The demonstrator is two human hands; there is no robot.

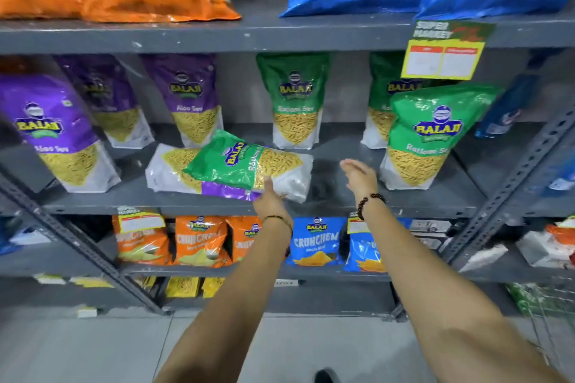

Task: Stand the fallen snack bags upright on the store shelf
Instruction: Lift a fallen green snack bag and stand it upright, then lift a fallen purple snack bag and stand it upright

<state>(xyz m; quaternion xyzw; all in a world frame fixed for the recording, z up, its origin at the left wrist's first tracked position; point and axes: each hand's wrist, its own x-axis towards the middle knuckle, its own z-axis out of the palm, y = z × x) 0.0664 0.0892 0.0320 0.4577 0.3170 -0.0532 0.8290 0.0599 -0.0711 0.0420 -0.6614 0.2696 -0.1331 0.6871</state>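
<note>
**Two bags still down on the middle shelf**

Nearest the camera, two bare forearms reach up from the bottom of the frame toward the middle shelf. The left hand, at centre frame, touches the lower right edge of the fallen green bag; its grip looks loose, fingers laid against the bag, not closed round it. The right hand, just right of centre, hangs wide and flat with nothing in it, near the bare patch of shelf between the fallen bags and the standing ones at right.

Going left to right along that shelf: a purple bag stands at the left edge, leaning a little, with two more purple bags behind it. At centre, the green bag lies on its side atop a fallen purple bag, which lies flat beneath it. Behind stands a green bag, upright. At right, a front green bag stands, tilted slightly, with another behind it.

By my reading the task is well along: most bags stand, and the stacked pair at centre is what is left. The green one must come off first before the purple below can be raised.

A yellow price tag hangs from the shelf above at upper right, and a slanted metal brace crosses the right side; neither blocks the centre. The standing bags crowd both flanks, so a careless lift could topple them.
</note>
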